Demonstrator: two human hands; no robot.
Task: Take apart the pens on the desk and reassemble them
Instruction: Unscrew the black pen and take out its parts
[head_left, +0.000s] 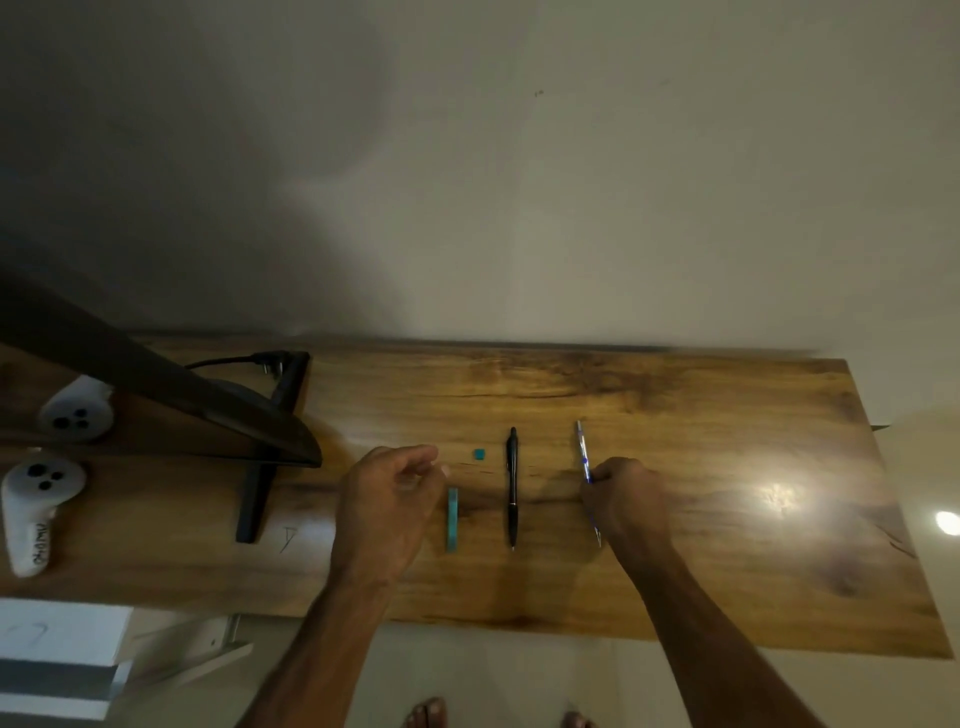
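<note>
Desk (675, 415): three pens are laid side by side, pointing away from the person.

- The teal pen is judged already apart. A teal tube (452, 519) lies alone, with a small teal piece (479, 454) lying apart beyond it.
- The black pen (512, 488) lies whole in the middle, untouched.
- The silver pen (583, 452) on the right is gripped about mid-length by the right hand (626, 501), fingers curled round it. It is seen in one piece.

Progress is judged early: one pen opened, two to open, all reassembly outstanding.

The left hand (389, 493) hovers just beside the teal tube, fingers curled toward the thumb. Whether a small part is pinched cannot be told. No refill or spring of the teal pen is made out. Part of the silver pen is hidden by the hand, and whether it is lifted cannot be told. The picture is dim and soft.
</note>
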